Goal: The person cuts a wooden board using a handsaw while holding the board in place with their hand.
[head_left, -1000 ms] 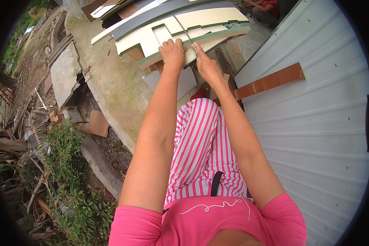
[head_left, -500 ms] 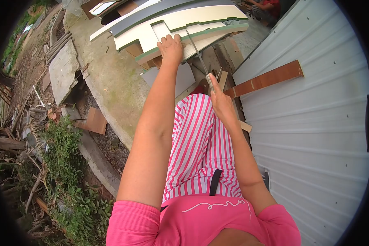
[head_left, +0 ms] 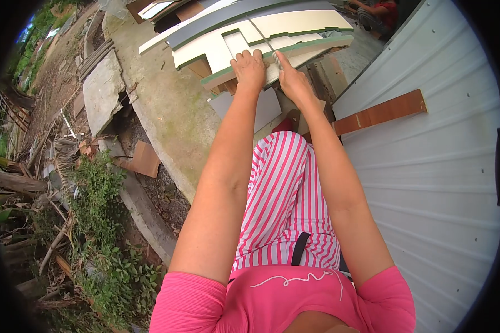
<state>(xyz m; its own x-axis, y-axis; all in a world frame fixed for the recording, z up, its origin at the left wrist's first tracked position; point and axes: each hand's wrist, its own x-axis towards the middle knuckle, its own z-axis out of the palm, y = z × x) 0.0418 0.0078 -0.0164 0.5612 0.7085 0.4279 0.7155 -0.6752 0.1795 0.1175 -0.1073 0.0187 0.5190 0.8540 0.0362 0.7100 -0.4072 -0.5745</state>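
My left hand (head_left: 249,69) is closed over the near edge of a white board (head_left: 216,50) with green edges and rectangular notches cut into it. In my right hand (head_left: 293,80) is the handle of what looks like a hand saw (head_left: 260,32), its thin, narrow blade seen nearly edge-on. The blade reaches away from me across the board, beside a stepped notch and just right of my left hand. My right fist is close to the board's near edge. My fingers hide most of the handle, and I cannot see the blade's teeth.
Grey and white boards (head_left: 222,25) lie behind the notched board. A brown plank (head_left: 380,114) leans by the corrugated metal wall (head_left: 428,194) on the right. A person (head_left: 375,14) sits at the far right. Left are a concrete slab (head_left: 103,91) and plants (head_left: 103,222).
My right hand has moved forward, up to the board's edge, pushing the saw farther across it. My left hand keeps its hold on the board. The whole view has shifted slightly.
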